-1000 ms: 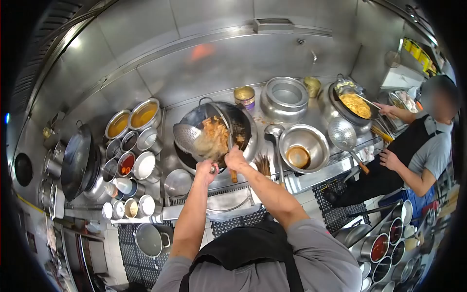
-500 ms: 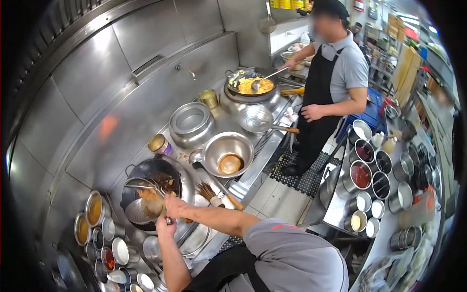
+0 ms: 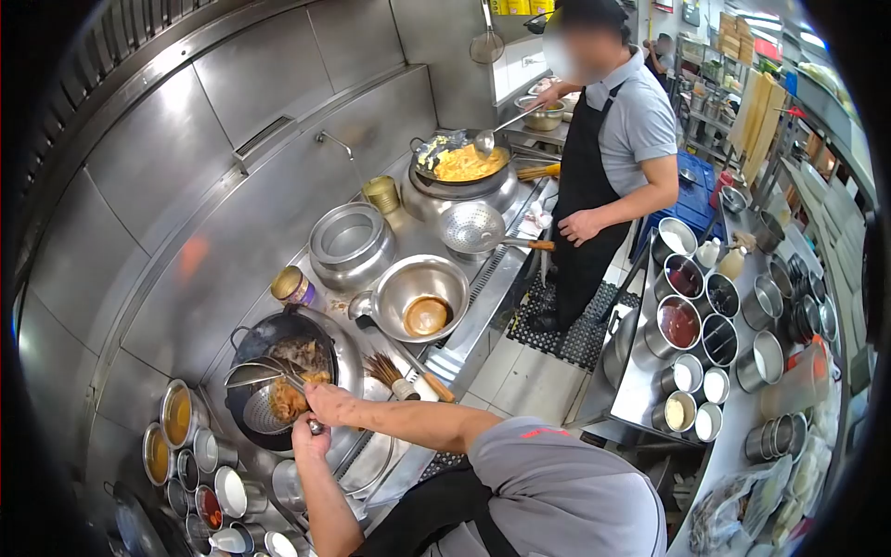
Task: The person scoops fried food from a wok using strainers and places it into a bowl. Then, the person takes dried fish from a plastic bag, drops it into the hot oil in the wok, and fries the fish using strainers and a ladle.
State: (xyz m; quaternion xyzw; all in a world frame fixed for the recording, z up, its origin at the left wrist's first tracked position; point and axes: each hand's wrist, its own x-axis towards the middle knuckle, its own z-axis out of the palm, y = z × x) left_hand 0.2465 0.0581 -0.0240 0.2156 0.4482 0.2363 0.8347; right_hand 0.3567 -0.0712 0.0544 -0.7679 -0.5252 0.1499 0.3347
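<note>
My left hand [image 3: 311,436] is closed round the metal handle end of a perforated strainer [image 3: 264,408], which lies over the near side of a dark wok [image 3: 243,357]. Just above it, my right hand [image 3: 327,403] grips a ladle, its round bowl [image 3: 252,373] over the strainer. Browned food [image 3: 290,399] sits in the strainer, and darker bits rest on the wok's far side. The exact hold of the right fingers is partly hidden.
A steel bowl [image 3: 394,283] with brown liquid, a lidded pot [image 3: 348,232] and a bamboo brush [image 3: 382,371] stand beside the wok. A person [image 3: 603,176] stirs yellow food in another wok [image 3: 469,181]. Sauce pots [image 3: 677,325] line the right counter.
The view has swung to the right, bringing the other person and the right counter into fuller view. The ladle and strainer remain held over the wok; the other person's ladle has lifted slightly.
</note>
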